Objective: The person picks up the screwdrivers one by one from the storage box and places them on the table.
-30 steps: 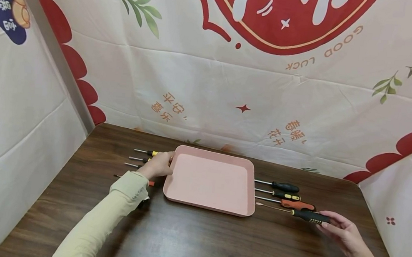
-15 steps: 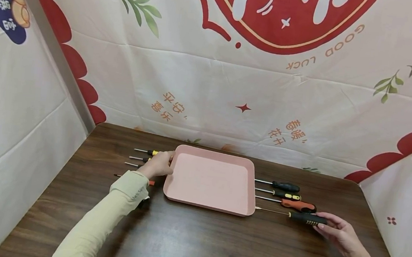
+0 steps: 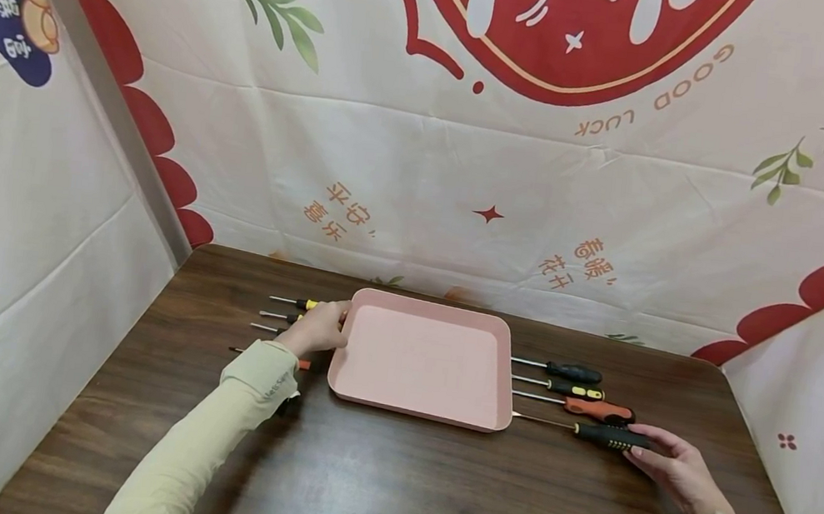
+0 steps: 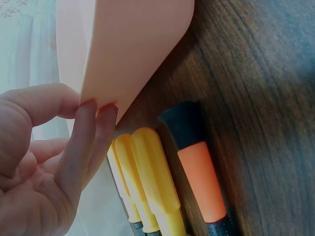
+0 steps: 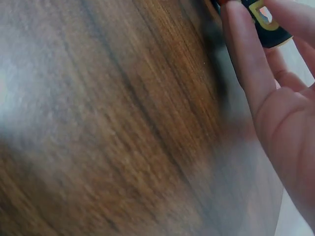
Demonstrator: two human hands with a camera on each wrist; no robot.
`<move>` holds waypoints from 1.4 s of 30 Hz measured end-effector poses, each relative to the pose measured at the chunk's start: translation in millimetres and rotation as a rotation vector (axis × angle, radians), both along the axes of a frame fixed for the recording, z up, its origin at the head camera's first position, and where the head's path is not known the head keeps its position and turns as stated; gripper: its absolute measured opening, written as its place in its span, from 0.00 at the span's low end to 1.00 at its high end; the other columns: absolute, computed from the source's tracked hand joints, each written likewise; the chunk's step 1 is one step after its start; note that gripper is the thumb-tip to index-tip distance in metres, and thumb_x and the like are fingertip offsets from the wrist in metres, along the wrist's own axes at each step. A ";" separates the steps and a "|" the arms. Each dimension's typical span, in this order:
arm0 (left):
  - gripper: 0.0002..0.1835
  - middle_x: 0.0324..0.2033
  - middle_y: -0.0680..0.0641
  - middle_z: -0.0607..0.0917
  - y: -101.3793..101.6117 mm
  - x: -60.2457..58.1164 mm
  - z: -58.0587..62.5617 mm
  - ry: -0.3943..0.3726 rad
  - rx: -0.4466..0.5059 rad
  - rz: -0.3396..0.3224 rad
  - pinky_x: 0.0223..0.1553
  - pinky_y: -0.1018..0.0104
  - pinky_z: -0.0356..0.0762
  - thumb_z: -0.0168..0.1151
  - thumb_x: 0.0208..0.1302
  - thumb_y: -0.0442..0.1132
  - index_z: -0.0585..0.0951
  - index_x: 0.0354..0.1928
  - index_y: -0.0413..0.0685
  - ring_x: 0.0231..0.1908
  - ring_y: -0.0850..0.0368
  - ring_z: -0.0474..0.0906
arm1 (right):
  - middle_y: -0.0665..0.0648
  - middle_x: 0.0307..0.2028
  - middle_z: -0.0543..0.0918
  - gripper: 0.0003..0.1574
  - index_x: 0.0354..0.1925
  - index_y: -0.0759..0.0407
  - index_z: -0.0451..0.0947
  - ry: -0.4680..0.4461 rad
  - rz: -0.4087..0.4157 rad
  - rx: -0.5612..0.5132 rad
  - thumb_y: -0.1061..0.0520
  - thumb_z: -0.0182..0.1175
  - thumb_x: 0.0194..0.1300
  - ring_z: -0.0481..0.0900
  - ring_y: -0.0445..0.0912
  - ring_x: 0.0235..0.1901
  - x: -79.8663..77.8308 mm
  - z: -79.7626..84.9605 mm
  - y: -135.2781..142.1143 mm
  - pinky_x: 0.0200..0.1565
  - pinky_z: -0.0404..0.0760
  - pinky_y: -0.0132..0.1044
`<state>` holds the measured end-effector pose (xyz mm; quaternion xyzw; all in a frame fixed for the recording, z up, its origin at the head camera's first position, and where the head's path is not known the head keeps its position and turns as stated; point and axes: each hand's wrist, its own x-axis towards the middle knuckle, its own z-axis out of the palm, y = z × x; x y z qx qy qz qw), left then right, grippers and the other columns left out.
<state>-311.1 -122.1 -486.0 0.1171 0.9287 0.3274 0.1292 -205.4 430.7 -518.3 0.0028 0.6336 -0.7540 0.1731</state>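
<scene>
A shallow pink tray (image 3: 424,360) lies in the middle of the table in the head view. My left hand (image 3: 317,328) pinches its left wall between thumb and fingers, as the left wrist view shows up close. At the right, my right hand (image 3: 677,472) grips the end of a black-handled screwdriver (image 3: 603,435) by thumb and fingers. That screwdriver's shaft points left, its tip at the tray's lower right corner. Just beyond it lie an orange screwdriver (image 3: 598,410), a black and yellow screwdriver (image 3: 575,390) and a dark screwdriver (image 3: 573,373).
Left of the tray, several screwdrivers lie partly hidden by my left hand; yellow handles (image 4: 153,169) and an orange and black handle (image 4: 201,179) show in the left wrist view. The wooden table (image 3: 387,489) ends at a printed cloth wall (image 3: 421,166) behind.
My right hand has shifted slightly left and toward me with the black-handled screwdriver, which now lies a little apart from the orange one. The left hand and tray have stayed put.
</scene>
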 end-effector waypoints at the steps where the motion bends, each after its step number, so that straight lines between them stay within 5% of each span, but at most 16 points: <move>1: 0.26 0.36 0.40 0.80 -0.1 0.0 0.0 -0.002 0.001 0.000 0.24 0.69 0.66 0.57 0.44 0.24 0.72 0.51 0.35 0.26 0.55 0.71 | 0.41 0.41 0.78 0.23 0.47 0.51 0.80 -0.002 -0.015 0.045 0.72 0.51 0.60 0.78 0.37 0.39 -0.1 -0.5 0.1 0.41 0.78 0.32; 10: 0.27 0.37 0.40 0.80 -0.1 0.5 -0.9 -0.005 -0.004 0.004 0.24 0.69 0.66 0.57 0.44 0.24 0.72 0.52 0.35 0.26 0.55 0.71 | 0.30 0.35 0.75 0.16 0.44 0.46 0.79 0.042 -0.134 0.574 0.58 0.63 0.56 0.72 0.28 0.35 -2.9 -4.4 0.9 0.35 0.74 0.24; 20: 0.24 0.37 0.41 0.80 0.5 0.1 -2.6 -0.001 -0.016 0.005 0.25 0.68 0.67 0.57 0.45 0.24 0.73 0.49 0.36 0.27 0.54 0.71 | 0.29 0.31 0.74 0.27 0.47 0.66 0.75 0.071 -0.142 0.821 0.51 0.66 0.52 0.72 0.26 0.32 -3.7 -2.4 -4.0 0.33 0.72 0.22; 35: 0.26 0.38 0.41 0.81 0.6 -7.2 -6.4 0.040 -0.033 0.014 0.30 0.66 0.69 0.56 0.45 0.25 0.73 0.52 0.37 0.31 0.53 0.72 | 0.39 0.34 0.76 0.34 0.51 0.71 0.71 0.064 -0.124 0.887 0.50 0.66 0.52 0.71 0.30 0.32 -13.0 -5.3 -9.1 0.33 0.71 0.25; 42: 0.36 0.51 0.37 0.76 -4.9 -1.4 -14.2 -0.046 0.052 0.044 0.34 0.64 0.72 0.55 0.53 0.30 0.58 0.66 0.36 0.35 0.49 0.74 | 0.32 0.35 0.73 0.35 0.53 0.69 0.69 0.029 -0.126 0.796 0.51 0.66 0.52 0.72 0.27 0.33 -6.3 -6.2 -7.5 0.35 0.74 0.25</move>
